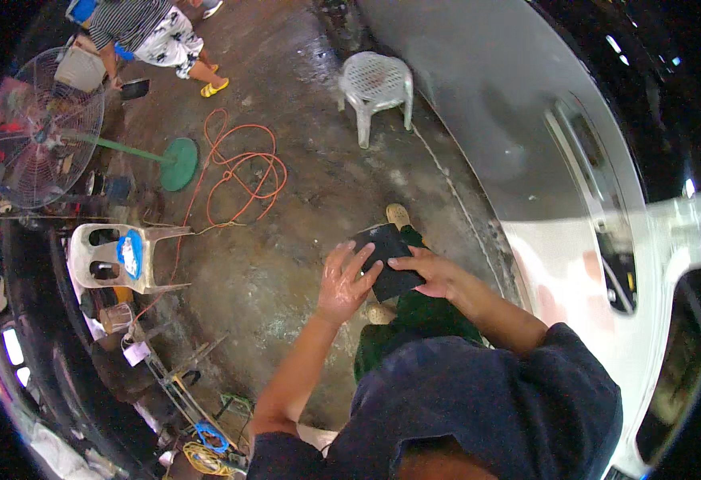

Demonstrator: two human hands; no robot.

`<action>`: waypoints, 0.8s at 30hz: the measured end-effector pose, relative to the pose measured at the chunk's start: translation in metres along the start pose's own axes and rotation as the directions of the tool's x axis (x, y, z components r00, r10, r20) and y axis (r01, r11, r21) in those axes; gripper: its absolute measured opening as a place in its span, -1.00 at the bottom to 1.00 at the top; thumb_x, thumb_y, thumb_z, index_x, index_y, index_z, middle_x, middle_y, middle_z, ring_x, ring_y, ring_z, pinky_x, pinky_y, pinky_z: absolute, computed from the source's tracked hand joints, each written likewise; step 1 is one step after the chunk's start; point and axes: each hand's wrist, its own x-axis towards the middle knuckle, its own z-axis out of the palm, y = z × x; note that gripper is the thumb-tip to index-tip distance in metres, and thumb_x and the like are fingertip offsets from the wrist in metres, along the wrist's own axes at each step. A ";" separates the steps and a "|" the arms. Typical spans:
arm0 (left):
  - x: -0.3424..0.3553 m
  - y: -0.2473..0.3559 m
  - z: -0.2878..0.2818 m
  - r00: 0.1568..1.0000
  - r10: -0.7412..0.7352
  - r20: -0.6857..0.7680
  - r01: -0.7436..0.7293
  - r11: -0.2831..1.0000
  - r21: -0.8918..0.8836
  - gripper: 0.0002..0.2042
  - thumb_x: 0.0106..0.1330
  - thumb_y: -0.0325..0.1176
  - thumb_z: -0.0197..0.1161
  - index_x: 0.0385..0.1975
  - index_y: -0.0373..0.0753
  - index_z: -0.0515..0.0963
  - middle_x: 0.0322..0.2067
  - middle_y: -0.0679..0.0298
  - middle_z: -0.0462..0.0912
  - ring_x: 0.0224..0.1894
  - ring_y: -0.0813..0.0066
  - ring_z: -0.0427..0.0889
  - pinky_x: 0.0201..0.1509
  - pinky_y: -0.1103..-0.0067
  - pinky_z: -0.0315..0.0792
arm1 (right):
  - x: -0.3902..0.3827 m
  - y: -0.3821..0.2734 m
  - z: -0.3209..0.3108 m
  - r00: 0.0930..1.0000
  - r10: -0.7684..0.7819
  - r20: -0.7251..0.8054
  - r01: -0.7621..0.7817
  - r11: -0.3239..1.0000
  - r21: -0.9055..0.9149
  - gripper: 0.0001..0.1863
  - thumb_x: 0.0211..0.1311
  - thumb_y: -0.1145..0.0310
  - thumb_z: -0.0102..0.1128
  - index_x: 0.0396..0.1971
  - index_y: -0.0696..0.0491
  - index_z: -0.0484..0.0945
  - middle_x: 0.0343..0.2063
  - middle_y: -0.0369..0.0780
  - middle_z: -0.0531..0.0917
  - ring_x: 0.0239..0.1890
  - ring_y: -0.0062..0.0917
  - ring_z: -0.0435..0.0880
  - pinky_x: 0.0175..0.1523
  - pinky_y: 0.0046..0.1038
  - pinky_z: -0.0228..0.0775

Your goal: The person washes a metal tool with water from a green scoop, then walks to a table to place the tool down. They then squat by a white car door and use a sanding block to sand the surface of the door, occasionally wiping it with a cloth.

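My left hand (342, 284) looks wet and has its fingers over the left part of a black, flat, rectangular sheet (392, 280), gripping it at waist height. My right hand (432, 274) holds the same sheet at its right side, with the thumb lying on top and the other fingers mostly hidden. The sheet is held over my legs and pale clogs (397, 214).
A large painted panel (526, 144) curves along my right. A grey plastic stool (376, 80) stands ahead, an orange hose (262, 204) lies coiled on the wet floor (262, 320). A white chair (106, 260), standing fan (42, 132) and another person (166, 44) are left.
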 end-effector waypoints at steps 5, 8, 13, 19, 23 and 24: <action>-0.027 0.080 -0.025 0.996 0.053 0.069 -0.039 0.979 -0.202 -0.55 -0.08 -0.56 0.35 -0.09 -0.18 0.59 0.05 0.16 0.61 0.09 0.14 0.55 0.32 0.04 0.29 | -0.096 0.072 0.010 0.998 -0.058 -0.037 0.066 0.956 0.287 -0.40 0.32 -0.10 0.16 0.17 0.02 0.41 -0.02 -0.19 0.63 -0.07 -0.37 0.67 0.07 -0.13 0.50; -0.040 0.118 0.004 0.956 -0.288 0.050 0.282 0.865 -0.415 -0.70 0.08 -0.51 0.36 -0.14 -0.22 0.57 -0.06 0.11 0.65 -0.06 0.20 0.63 0.21 0.23 0.37 | -0.131 0.104 -0.019 0.980 -0.196 -0.043 0.201 0.946 0.255 -0.29 0.35 -0.36 -0.14 0.13 -0.02 0.43 -0.12 -0.23 0.64 -0.15 -0.38 0.64 0.11 -0.21 0.43; -0.057 0.187 0.051 0.667 -0.678 0.308 0.634 0.299 -0.714 -0.73 0.31 -0.42 0.30 -0.04 -0.28 0.47 -0.19 0.21 0.62 -0.14 0.46 0.58 -0.01 0.55 0.43 | -0.185 0.169 -0.045 0.457 -0.878 -0.145 0.442 0.365 -0.819 -0.52 0.32 0.09 0.19 0.12 0.05 0.46 0.02 -0.15 0.54 0.06 -0.27 0.53 0.20 -0.29 0.37; -0.082 0.297 0.095 0.624 -0.540 0.565 0.603 -0.128 -0.788 -0.69 0.34 -0.44 0.26 0.03 -0.30 0.41 -0.10 0.27 0.57 -0.10 0.52 0.53 0.01 0.57 0.43 | -0.273 0.248 -0.062 0.230 -0.972 -0.039 0.007 0.042 -0.999 -0.45 0.16 0.21 0.35 0.13 0.10 0.46 0.09 -0.07 0.49 0.15 -0.15 0.45 0.26 -0.21 0.32; -0.108 0.390 0.117 0.633 -0.333 0.699 0.703 -0.129 -0.699 -0.74 0.36 -0.43 0.25 -0.01 -0.29 0.44 -0.14 0.30 0.57 -0.13 0.56 0.52 -0.02 0.58 0.42 | -0.340 0.325 -0.094 0.113 -0.970 -0.217 -0.067 0.211 -0.975 -0.42 0.12 0.25 0.36 0.14 0.11 0.41 0.08 -0.04 0.50 0.12 -0.09 0.47 0.22 -0.18 0.37; -0.118 0.412 0.123 0.622 -0.270 0.735 0.738 -0.111 -0.666 -0.77 0.37 -0.41 0.24 -0.04 -0.28 0.45 -0.16 0.32 0.57 -0.14 0.58 0.52 -0.04 0.58 0.42 | -0.357 0.348 -0.102 0.084 -0.960 -0.269 -0.073 0.263 -0.962 -0.41 0.12 0.26 0.36 0.14 0.12 0.40 0.08 -0.04 0.50 0.12 -0.09 0.47 0.21 -0.18 0.37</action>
